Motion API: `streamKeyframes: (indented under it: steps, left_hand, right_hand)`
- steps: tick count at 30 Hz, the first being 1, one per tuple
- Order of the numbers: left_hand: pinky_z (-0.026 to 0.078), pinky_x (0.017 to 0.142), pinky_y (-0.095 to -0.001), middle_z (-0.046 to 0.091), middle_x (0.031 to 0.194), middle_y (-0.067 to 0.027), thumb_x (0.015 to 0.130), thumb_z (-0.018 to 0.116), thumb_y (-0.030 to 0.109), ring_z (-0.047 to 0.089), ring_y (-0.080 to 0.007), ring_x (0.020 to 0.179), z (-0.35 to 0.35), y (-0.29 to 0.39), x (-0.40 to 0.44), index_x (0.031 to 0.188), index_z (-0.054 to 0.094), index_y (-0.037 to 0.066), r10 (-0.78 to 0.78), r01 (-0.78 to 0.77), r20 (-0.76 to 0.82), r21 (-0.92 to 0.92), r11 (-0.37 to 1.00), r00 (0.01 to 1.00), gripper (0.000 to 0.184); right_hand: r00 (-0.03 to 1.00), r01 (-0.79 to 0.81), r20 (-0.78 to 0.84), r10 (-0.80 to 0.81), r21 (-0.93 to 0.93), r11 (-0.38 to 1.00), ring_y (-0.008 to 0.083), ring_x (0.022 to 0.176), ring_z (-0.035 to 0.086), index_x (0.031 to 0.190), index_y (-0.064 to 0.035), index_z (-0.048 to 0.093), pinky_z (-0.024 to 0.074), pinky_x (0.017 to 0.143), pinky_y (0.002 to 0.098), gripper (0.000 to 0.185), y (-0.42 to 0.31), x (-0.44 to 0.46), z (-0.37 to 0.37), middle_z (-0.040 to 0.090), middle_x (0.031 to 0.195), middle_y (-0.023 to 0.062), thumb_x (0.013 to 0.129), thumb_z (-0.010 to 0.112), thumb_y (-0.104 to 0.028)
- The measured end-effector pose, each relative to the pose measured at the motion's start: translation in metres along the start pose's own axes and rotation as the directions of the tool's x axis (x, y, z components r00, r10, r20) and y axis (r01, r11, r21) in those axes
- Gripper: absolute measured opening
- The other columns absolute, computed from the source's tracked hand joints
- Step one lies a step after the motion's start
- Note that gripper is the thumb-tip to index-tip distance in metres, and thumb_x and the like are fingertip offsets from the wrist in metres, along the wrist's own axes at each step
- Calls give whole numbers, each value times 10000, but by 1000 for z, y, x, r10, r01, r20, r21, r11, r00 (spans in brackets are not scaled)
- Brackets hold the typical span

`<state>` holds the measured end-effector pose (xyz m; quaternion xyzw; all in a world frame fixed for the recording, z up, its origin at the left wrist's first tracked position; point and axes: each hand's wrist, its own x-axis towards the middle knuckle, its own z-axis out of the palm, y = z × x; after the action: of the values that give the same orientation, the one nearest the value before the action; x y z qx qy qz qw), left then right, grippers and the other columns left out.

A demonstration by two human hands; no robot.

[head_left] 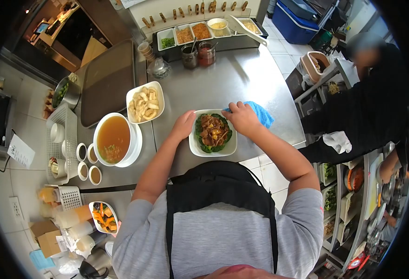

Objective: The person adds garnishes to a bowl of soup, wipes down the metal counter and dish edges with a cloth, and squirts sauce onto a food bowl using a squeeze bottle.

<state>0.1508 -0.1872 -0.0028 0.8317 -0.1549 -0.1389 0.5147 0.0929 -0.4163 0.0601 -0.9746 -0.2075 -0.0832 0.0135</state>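
A square white bowl (232, 145) with brown saucy meat (212, 130) ringed by dark green vegetables stands on the steel counter (186, 88). My left hand (183, 125) grips its upper left rim, fingers together. Bent over a blue cloth (261, 115), my right hand (243, 117) presses part of it at the bowl's upper right rim; most of the cloth lies behind that hand.
Left of the bowl are a dish of pale fried pieces (145, 103), a soup bowl (114, 139) and small sauce cups (95, 174). Topping trays (184, 35) and two jars (206, 54) line the back. A person in black (367, 104) stands at right.
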Motion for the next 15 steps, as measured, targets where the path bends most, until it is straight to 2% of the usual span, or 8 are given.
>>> streamKeyframes:
  steps: [1,4,7,8,10,13,15]
  left_hand:
    - [383,803,-281,564,974,-128,867,386,297,517,-187,917,-1,1,1,1045,495,-16,-13,13,11,3,1000,1000,377]
    - [390,792,-287,570,961,-138,864,389,294,528,-201,904,1,2,1,1034,500,-20,-12,12,-1,-2,1000,1000,374]
    - [399,773,-296,578,922,-150,863,392,291,542,-214,877,1,14,-4,1013,508,-22,-55,58,-58,48,997,997,366]
    - [400,773,-306,574,924,-161,861,386,290,542,-237,884,2,11,-5,1008,510,-19,-42,45,-66,44,998,997,364]
    - [401,774,-325,567,929,-181,857,374,286,540,-283,900,3,6,-4,998,513,-14,-16,19,-83,33,999,996,359]
    - [404,765,-329,568,909,-185,858,369,285,543,-294,883,5,3,-4,993,515,-13,-5,9,-97,38,999,995,358]
    - [407,759,-333,568,899,-188,858,368,285,544,-301,871,7,-1,-3,992,514,-14,-6,8,-105,23,1000,994,359]
  right_hand:
    - [1000,9,-1,-9,-11,1000,221,797,482,867,-172,627,406,675,331,200,0,0,-1,481,833,47,728,483,-157]
    - [993,14,116,-7,-66,998,210,790,494,825,-178,636,408,667,320,183,1,2,-8,486,819,56,724,487,-146]
    - [981,-9,192,-23,167,986,218,792,518,795,-142,637,421,680,323,147,20,3,-11,512,807,80,716,515,-118]
    - [981,-75,193,5,360,930,223,797,524,795,-129,633,424,690,325,138,34,1,-9,521,806,83,714,523,-110]
    - [976,-187,210,53,689,700,232,805,536,794,-105,626,430,709,328,121,56,0,-11,539,803,89,710,541,-93]
    - [941,-331,212,262,733,595,252,811,540,796,-76,615,430,737,329,105,51,-3,-24,555,820,91,712,553,-82]
    - [964,-254,99,248,625,738,237,789,536,798,-101,621,431,708,328,115,31,-3,-18,541,805,79,706,553,-104]
